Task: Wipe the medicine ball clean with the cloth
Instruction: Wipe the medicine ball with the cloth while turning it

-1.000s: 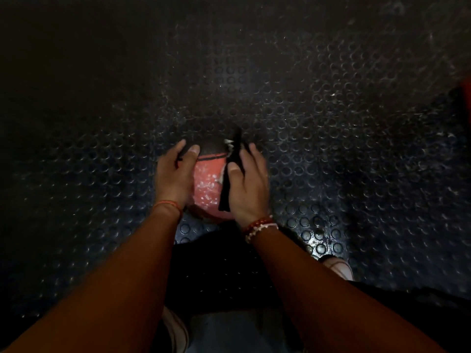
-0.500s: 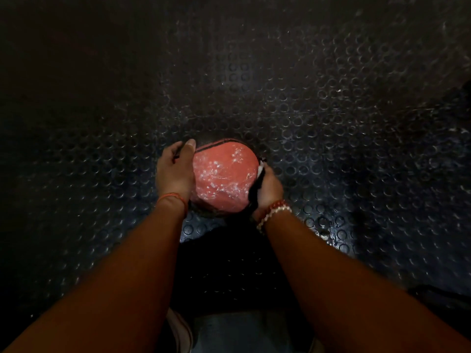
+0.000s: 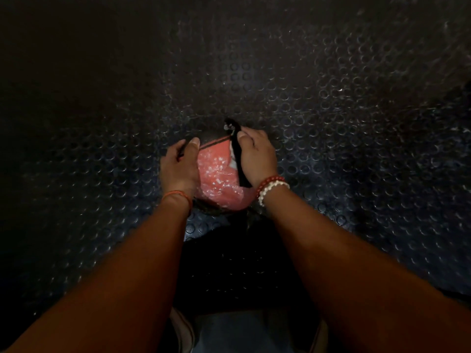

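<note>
Fingers (image 3: pixel 249 135) of our right hand (image 3: pixel 258 159) curl round the black cloth (image 3: pixel 238 160), pressing it onto the upper right side of the red medicine ball (image 3: pixel 216 175). Our left hand (image 3: pixel 179 167) rests against the ball's left side, fingers relaxed and thumb on top. The ball sits on the studded rubber floor (image 3: pixel 331 123).

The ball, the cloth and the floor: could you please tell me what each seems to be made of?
The ball: probably rubber or vinyl, matte red with a black seam and whitish smears. The cloth: soft dark fabric, limp, frayed at the tip. The floor: likely moulded rubber, with raised round studs catching a sheen.
</note>
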The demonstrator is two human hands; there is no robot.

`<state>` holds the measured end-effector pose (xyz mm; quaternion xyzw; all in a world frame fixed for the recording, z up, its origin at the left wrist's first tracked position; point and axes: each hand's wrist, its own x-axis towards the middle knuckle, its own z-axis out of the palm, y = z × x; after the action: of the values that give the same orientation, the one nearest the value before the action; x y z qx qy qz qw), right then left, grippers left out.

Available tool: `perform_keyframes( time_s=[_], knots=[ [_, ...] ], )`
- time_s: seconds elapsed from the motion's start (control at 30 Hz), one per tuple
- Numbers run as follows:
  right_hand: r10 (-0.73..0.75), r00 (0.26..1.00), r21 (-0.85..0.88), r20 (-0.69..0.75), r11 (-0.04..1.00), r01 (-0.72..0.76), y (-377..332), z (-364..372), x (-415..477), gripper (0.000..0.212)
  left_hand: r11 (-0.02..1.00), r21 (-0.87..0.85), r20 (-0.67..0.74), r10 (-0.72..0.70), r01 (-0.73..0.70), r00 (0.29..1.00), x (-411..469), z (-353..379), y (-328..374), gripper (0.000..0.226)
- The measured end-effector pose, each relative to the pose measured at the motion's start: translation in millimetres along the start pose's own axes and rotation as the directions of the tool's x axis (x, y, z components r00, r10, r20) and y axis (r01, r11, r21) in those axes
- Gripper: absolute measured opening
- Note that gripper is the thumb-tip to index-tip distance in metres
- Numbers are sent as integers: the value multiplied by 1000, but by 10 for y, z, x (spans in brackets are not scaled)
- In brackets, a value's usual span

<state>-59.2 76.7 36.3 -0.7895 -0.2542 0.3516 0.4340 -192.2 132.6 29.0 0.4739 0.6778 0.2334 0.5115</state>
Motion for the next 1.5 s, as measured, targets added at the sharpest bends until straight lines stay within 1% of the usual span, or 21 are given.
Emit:
perform_keyframes(
  time_s=[0.07, 0.17, 0.23, 0.27, 0.3, 0.33, 0.4, 0.47, 0.57, 0.63, 0.73, 0.8, 0.83, 0.9, 0.93, 1.0, 1.1, 1.2, 1.3, 1.37, 1.5],
  knots=[
    [189, 982, 189, 18, 964, -189, 66, -54, 115, 29, 1000, -2, -9, -4, 4, 1000, 2, 7, -13, 48],
    [507, 856, 461, 99, 739, -491, 151, -127, 26, 26, 1000, -8, -35, -7, 7, 999, 1, 17, -11, 47],
    [604, 791, 587, 96, 608, -535, 286, -58, -129, 28, 1000, -19, -45, -24, 24, 999, 11, 17, -2, 46],
    [626, 777, 628, 70, 577, -522, 315, 2, -213, 33, 999, -24, -47, -32, 31, 998, 15, 19, 7, 45],
    [628, 778, 627, 21, 598, -499, 341, 73, -297, 42, 999, -27, -48, -36, 35, 998, 20, 23, 12, 45],
    [605, 793, 582, -67, 670, -462, 323, 129, -395, 55, 999, -21, -50, -33, 32, 998, 22, 31, 20, 44],
    [438, 869, 421, -230, 850, -316, 255, 214, -565, 71, 1000, -1, -52, -14, 14, 999, 24, 41, 42, 44],
    [206, 947, 185, -246, 969, -162, 131, 233, -662, 69, 1000, 8, -49, -5, 5, 999, 27, 45, 60, 43],
    [-77, 978, -121, -194, 991, 54, 37, 175, -568, 58, 1000, 20, -31, 11, -11, 999, 18, 35, 48, 43],
    [-151, 982, -230, -116, 966, 121, 5, 101, -363, 49, 1000, 9, -24, 20, -20, 1000, 0, 23, 43, 43],
    [-82, 996, -184, 34, 979, 87, -51, 26, -30, 35, 1000, 3, -12, 19, -19, 1000, 8, 12, 29, 44],
    [46, 994, -75, 99, 996, -39, -16, -17, 181, 25, 1000, -7, -14, 13, -13, 1000, 13, 11, 18, 44],
    [116, 987, -10, 114, 993, -116, 12, -50, 257, 25, 1000, -11, -19, 9, -9, 1000, 15, 16, 9, 44],
    [253, 953, 4, 169, 966, -257, 49, -133, 262, 31, 1000, -9, -35, -1, 0, 999, 13, 24, 7, 45],
    [321, 930, 59, 179, 940, -336, 98, -153, 236, 31, 1000, -9, -41, -9, 9, 999, 14, 27, 11, 44],
    [367, 925, 127, 101, 917, -378, 218, -144, 113, 36, 1000, -8, -51, -24, 23, 998, 29, 33, 19, 44],
    [285, 954, 264, -90, 931, -253, 264, -8, -254, 41, 999, -11, -53, -32, 31, 998, 43, 32, 43, 42],
    [-8, 988, 28, -156, 1000, 13, 230, 107, -571, 53, 1000, 8, -46, -16, 16, 999, 53, 30, 54, 41],
    [-225, 969, -182, -104, 962, 203, 158, 115, -513, 54, 1000, 9, -36, -1, 2, 999, 43, 23, 55, 40],
    [-235, 971, -250, -42, 943, 218, 89, 89, -314, 49, 1000, 13, -18, 3, -3, 1000, 40, 11, 30, 41],
    [-130, 986, -180, 101, 973, 147, -7, 15, 101, 34, 1000, 2, 6, 0, 0, 1000, 39, -9, -20, 53]
  ],
)
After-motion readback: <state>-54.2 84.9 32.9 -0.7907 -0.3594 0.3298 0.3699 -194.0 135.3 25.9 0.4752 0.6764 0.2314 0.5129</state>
